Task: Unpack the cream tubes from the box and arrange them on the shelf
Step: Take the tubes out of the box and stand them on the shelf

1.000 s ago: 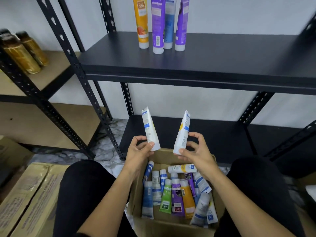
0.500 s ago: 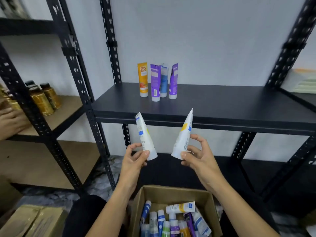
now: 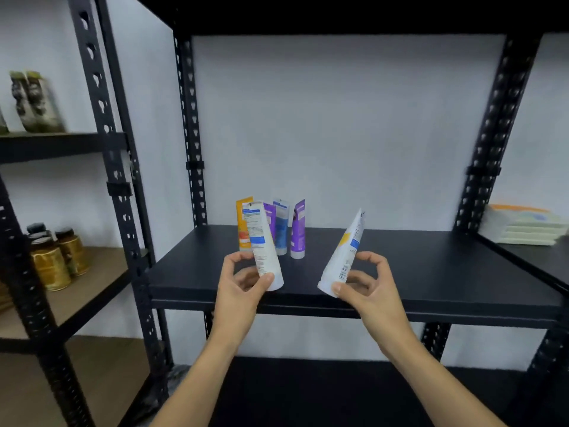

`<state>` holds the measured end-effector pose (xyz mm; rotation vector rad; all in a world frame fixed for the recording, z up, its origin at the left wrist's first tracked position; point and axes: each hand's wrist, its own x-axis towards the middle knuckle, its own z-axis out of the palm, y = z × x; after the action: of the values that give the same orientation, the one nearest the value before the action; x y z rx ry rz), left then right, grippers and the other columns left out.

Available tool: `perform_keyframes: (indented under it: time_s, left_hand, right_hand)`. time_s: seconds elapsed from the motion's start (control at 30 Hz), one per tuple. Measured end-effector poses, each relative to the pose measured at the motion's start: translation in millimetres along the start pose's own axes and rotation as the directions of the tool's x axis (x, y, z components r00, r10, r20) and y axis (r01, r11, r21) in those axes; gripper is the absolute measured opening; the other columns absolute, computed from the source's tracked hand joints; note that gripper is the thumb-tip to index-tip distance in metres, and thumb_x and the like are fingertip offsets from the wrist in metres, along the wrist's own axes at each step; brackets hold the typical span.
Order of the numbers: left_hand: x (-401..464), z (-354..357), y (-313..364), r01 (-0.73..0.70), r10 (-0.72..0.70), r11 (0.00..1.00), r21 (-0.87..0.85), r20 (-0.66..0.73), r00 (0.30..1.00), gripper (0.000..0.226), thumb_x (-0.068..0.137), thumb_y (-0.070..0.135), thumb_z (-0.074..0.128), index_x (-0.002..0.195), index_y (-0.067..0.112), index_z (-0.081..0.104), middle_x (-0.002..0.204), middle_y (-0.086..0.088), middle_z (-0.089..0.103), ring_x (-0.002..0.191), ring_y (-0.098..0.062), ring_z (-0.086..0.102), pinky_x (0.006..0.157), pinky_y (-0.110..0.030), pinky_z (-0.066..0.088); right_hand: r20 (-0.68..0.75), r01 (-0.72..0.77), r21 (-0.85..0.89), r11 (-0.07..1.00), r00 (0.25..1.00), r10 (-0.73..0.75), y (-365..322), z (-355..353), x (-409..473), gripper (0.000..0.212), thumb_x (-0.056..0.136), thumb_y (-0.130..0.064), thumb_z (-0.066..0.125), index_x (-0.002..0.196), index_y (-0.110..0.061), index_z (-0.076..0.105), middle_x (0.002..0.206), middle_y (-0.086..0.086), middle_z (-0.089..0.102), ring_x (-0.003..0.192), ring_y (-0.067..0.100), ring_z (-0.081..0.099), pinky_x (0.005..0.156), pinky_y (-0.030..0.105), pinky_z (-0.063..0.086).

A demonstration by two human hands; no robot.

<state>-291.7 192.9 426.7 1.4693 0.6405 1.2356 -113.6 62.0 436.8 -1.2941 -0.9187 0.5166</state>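
Holding one white tube in each hand at the front edge of the black shelf, caps down, with the standing row at about 12 o'clock from the left hand.

The left hand pinches the left tube near its cap, crimped end leaning toward 11 o'clock; the right hand pinches the right tube the same way, its long axis tilting toward 1 o'clock. Four tubes already stand in the row toward the back, and the left hand looks nearer to it. Bare shelf lies at 3 o'clock of the row, likely room for both once uprighted. The box is out of view; jars sit on the rack at 9 o'clock.
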Motion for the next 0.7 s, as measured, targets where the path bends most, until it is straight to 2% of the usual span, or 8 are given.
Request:
perform_keyframes:
  time_s: [0.2, 0.4, 0.53, 0.7]
  left_hand:
    - [43, 26, -6, -0.026, 0.023, 0.998, 0.054, 0.056, 0.998, 0.043, 0.086, 0.005, 0.071, 0.114, 0.026, 0.046, 0.108, 0.000, 0.073, 0.099, -0.009, 0.069, 0.078, -0.021, 0.053]
    - [74, 46, -22, -0.022, 0.005, 0.977, 0.212, 0.081, 0.997, 0.044, 0.087, 0.012, 0.072, 0.116, 0.027, 0.042, 0.117, 0.006, 0.066, 0.105, -0.006, 0.065, 0.069, -0.012, 0.051]
    - [85, 50, -40, -0.011, -0.021, 0.949, 0.316, 0.098, 0.995, 0.045, 0.088, 0.013, 0.072, 0.118, 0.028, 0.042, 0.124, 0.004, 0.064, 0.113, -0.012, 0.062, 0.080, -0.018, 0.052]
    - [97, 50, -53, 0.002, -0.052, 0.909, 0.417, 0.110, 0.993, 0.045, 0.087, 0.012, 0.072, 0.116, 0.029, 0.041, 0.122, 0.003, 0.064, 0.115, -0.017, 0.062, 0.081, -0.020, 0.051]
  right_hand:
    - [-0.022, 0.016, -0.041, 0.999, 1.000, -0.017, 0, -7, 22, 0.058, 0.080, -0.001, 0.077, 0.118, -0.032, 0.045, 0.100, 0.001, 0.075, 0.089, 0.015, 0.073, 0.076, 0.026, 0.055]
    - [-0.028, 0.007, -0.064, 0.998, 1.000, -0.009, 8, -12, 36, 0.059, 0.080, 0.000, 0.077, 0.118, -0.032, 0.045, 0.099, 0.000, 0.075, 0.089, 0.014, 0.073, 0.072, 0.023, 0.056]
    - [-0.020, 0.007, -0.095, 0.995, 1.000, -0.009, 12, -14, 45, 0.059, 0.081, 0.000, 0.077, 0.117, -0.033, 0.045, 0.098, -0.003, 0.075, 0.088, 0.011, 0.072, 0.069, 0.020, 0.056]
    - [-0.021, 0.016, -0.114, 0.993, 1.000, -0.019, 14, -17, 58, 0.059, 0.080, 0.000, 0.077, 0.116, -0.033, 0.045, 0.099, -0.003, 0.075, 0.087, 0.008, 0.072, 0.067, 0.014, 0.053]
